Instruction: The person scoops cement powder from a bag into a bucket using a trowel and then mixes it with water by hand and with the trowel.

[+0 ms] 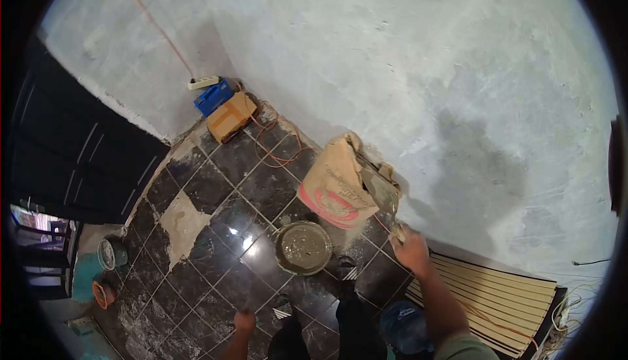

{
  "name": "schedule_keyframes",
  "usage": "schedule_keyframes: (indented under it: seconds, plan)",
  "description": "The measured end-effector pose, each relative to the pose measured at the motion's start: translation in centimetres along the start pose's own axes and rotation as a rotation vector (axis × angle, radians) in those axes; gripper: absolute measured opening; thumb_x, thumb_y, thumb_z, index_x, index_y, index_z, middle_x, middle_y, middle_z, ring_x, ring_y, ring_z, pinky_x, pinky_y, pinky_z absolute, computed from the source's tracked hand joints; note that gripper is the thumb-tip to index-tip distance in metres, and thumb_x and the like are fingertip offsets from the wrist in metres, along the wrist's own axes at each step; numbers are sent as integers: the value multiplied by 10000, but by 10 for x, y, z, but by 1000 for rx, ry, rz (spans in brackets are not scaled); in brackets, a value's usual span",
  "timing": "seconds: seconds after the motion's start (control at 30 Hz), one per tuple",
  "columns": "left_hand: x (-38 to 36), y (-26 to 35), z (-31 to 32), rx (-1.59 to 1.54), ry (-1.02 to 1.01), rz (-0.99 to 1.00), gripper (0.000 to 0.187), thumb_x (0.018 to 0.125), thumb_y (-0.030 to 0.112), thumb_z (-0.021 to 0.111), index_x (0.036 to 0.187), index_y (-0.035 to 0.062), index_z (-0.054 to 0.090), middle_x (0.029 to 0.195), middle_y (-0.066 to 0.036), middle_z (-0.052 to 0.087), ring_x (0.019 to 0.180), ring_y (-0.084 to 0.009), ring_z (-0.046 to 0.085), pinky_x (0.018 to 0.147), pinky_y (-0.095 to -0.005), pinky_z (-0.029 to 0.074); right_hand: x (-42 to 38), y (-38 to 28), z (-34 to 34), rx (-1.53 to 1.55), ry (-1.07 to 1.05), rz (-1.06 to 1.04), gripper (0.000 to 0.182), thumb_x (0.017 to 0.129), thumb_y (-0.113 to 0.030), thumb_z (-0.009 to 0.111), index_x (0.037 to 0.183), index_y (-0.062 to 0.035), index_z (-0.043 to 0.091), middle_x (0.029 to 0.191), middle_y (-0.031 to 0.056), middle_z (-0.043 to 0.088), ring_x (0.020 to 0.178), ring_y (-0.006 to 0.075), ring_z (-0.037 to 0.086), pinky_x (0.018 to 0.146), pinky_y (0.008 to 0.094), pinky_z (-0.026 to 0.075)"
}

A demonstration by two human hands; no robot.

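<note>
Cement sack (335, 186) beside mortar pan (303, 247)

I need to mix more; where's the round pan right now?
In the head view the round pan sits on the dark tiled floor at centre, just below-left of the cement bag.

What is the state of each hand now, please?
Left hand: low over the tiled floor, holding nothing visible; open or closed cannot be told.
Right hand: closed on a trowel at the cement bag.

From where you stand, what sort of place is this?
Probably a room under renovation or construction: a bare plastered wall, an opened cement bag and a mortar pan on the dark tiled floor.
</note>
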State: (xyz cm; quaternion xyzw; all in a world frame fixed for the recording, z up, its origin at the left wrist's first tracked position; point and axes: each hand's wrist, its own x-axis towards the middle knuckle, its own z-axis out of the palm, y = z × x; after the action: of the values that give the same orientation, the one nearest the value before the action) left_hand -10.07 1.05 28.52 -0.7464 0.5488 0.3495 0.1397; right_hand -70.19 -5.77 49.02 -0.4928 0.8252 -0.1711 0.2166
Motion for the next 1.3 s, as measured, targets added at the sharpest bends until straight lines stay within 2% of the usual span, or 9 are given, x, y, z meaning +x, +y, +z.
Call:
schedule_keyframes:
  seconds: [0.1, 0.13, 0.2, 0.37, 0.47, 0.63, 0.73, 1.03, 1.3]
  plan:
    - [16, 153, -23, -126, 170, 264, 288, 902, 228, 622, 1116, 72, 735, 1058, -241, 715, 969, -445, 689, 889, -498, 556, 48, 14, -37, -341, -156, 19, 375, 876, -278, 672, 1147, -18, 661, 1032, 244, 716, 965, 430, 689, 867, 512, 542]
    - [23, 197, -28, -54, 246, 624, 261, 891, 205, 640, 1083, 57, 738, 1097, -244, 699, 1021, -445, 670, 906, -482, 553, 66, 11, -50, -410, -241, 26, 370, 871, -270, 665, 1146, -23, 661, 1038, 240, 715, 967, 423, 690, 865, 506, 545]
    - [21, 317, -46, -267, 95, 464, 338, 889, 167, 670, 1199, 33, 682, 1270, -254, 637, 1166, -445, 608, 999, -493, 507, 98, 5, -63, -523, -356, -59, 268, 827, -216, 665, 1032, -54, 721, 965, 187, 737, 922, 366, 719, 807, 474, 567]
    - [22, 529, -60, 3, 160, 1064, 454, 880, 112, 656, 1322, 39, 588, 1488, -181, 508, 1095, -402, 663, 922, -468, 550, 165, 27, -3, -633, -502, -283, 159, 824, -154, 637, 863, -110, 785, 904, 136, 756, 868, 299, 746, 740, 433, 583]
    - [38, 593, -51, 400, 38, 1115, 551, 880, 164, 653, 1411, 74, 537, 1509, -168, 497, 1110, -364, 673, 923, -463, 542, 192, 50, 49, -686, -378, -457, 189, 862, -136, 602, 865, -116, 790, 898, 110, 762, 857, 275, 750, 709, 416, 586]
    - [57, 605, -58, 852, -50, 905, 566, 928, 227, 603, 1467, 110, 475, 1517, -189, 478, 1150, -296, 656, 940, -419, 499, 225, 66, 56, -638, -260, -260, 224, 914, -151, 574, 880, -126, 794, 905, 84, 763, 868, 255, 752, 701, 405, 590]
    - [60, 577, -52, 884, 103, 969, 595, 919, 232, 619, 1479, 107, 463, 1498, -177, 495, 1197, -314, 612, 971, -439, 470, 233, 68, 63, -656, -338, -276, 225, 919, -152, 576, 910, -127, 799, 928, 80, 771, 875, 246, 756, 714, 394, 595]
    - [48, 570, -44, 795, 41, 910, 554, 934, 204, 547, 1469, 72, 488, 1554, -208, 439, 1275, -330, 537, 1041, -472, 419, 257, 66, 130, -728, -579, -218, 184, 876, -179, 696, 1013, -149, 815, 1069, 49, 782, 1026, 242, 747, 782, 378, 604]
    - [28, 547, -29, 487, 29, 984, 564, 942, 249, 573, 1469, 62, 503, 1643, -231, 273, 1282, -377, 537, 1045, -494, 434, 267, 162, 215, -537, -835, -64, 264, 796, -145, 709, 981, 36, 757, 1061, 265, 719, 1048, 381, 708, 834, 448, 577]
